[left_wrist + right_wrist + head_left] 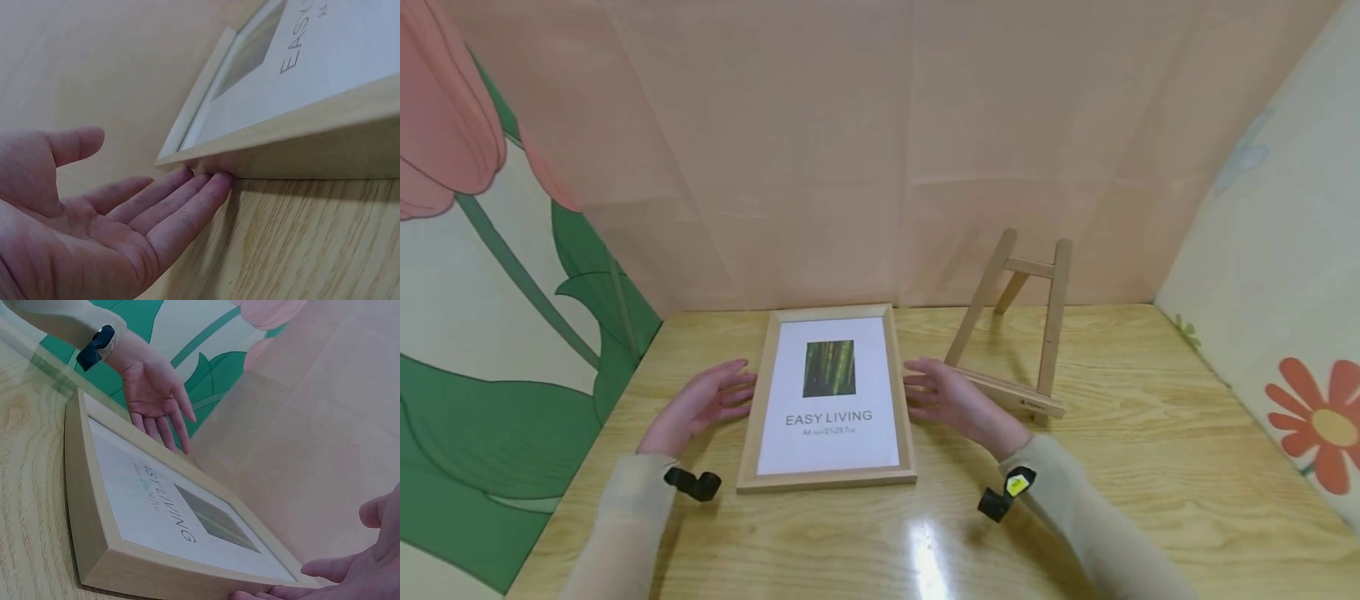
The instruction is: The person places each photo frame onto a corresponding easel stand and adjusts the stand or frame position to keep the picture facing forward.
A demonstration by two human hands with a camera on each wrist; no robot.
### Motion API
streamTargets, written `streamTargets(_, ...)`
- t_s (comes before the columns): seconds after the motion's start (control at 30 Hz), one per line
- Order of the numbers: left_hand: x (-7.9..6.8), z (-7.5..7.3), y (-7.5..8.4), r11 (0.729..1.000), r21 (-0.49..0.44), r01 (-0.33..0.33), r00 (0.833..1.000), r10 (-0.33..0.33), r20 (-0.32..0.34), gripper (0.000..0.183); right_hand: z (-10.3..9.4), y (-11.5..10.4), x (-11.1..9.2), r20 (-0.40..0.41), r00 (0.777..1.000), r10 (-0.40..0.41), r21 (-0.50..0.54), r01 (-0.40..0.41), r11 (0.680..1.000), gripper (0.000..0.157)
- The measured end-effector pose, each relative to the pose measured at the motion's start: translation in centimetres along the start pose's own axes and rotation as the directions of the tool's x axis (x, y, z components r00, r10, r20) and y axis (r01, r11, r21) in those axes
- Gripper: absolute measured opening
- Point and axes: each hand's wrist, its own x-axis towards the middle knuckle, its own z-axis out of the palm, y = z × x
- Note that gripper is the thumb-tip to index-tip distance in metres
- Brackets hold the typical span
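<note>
A light wooden picture frame (829,479) lies flat on the table, its white insert printed "EASY LIVING" below a small bamboo picture. At its left edge is my left hand (706,402), fingers extended; in the left wrist view the fingertips (219,181) meet the lower side of the frame (300,140). My right hand (951,398) is at the opposite edge, palm turned inward and fingers fairly straight. The right wrist view shows those fingers (331,569) close against the frame (159,575); whether they all touch is hidden.
A small wooden tabletop easel (1048,333) stands to the right, behind my right hand. The wooden table (820,542) ends at a pink backdrop (790,167). Flower-patterned panels (572,308) flank it on both sides.
</note>
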Motion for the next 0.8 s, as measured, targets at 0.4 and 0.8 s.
streamTargets(0.4, -0.6, 0.2, 0.1, 1.000, 0.025, -0.013, 0.999, 0.012, 0.045, 0.063, 0.0, 1.0, 1.1, -0.080, 0.996, 0.040, 0.079, -0.033, 0.996, 0.051)
streamTargets(0.8, -0.2, 0.4, -0.1, 0.996, 0.084, 0.031, 0.999, -0.028, -0.044, 0.069, 0.6, 1.1, 1.0, -0.134, 0.989, 0.065, 0.132, -0.047, 0.990, 0.052)
